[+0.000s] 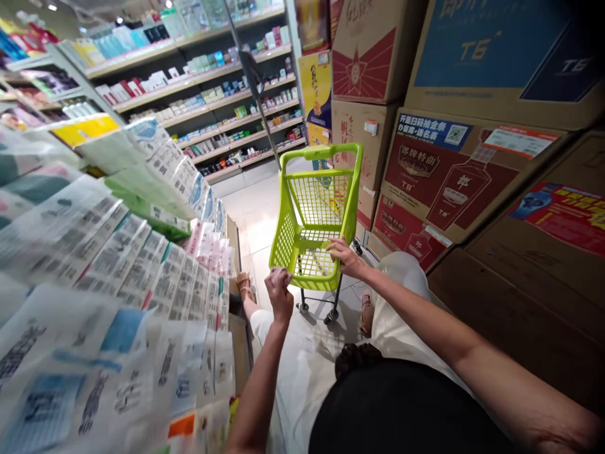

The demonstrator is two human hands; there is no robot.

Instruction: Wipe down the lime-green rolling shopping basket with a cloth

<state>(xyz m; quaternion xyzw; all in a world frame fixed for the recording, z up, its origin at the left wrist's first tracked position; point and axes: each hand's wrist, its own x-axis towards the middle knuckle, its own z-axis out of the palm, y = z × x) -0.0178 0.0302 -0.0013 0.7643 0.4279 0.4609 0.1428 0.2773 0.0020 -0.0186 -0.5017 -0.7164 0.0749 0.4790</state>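
Observation:
A lime-green shopping cart (326,215) with a grid-walled basket stands right in front of me, its bare basket floor showing. My left hand (281,302) is a fist at the basket's near left corner, closed around a crumpled pinkish cloth (280,275). Whether that fist also touches the cart cannot be made out. Over the basket's right side rim lies my right hand (348,260), fingers loosely spread and reaching inward, with nothing seen in them. A grey pole (265,113) rises from behind the cart's left handle side.
Wrapped paper packs (155,277) are stacked close on my left. Large cardboard cartons (435,176) form a wall on my right. Across the aisle's far end stand shelves (227,94) of small boxed goods. Pale floor tiles (253,217) show between the stacks.

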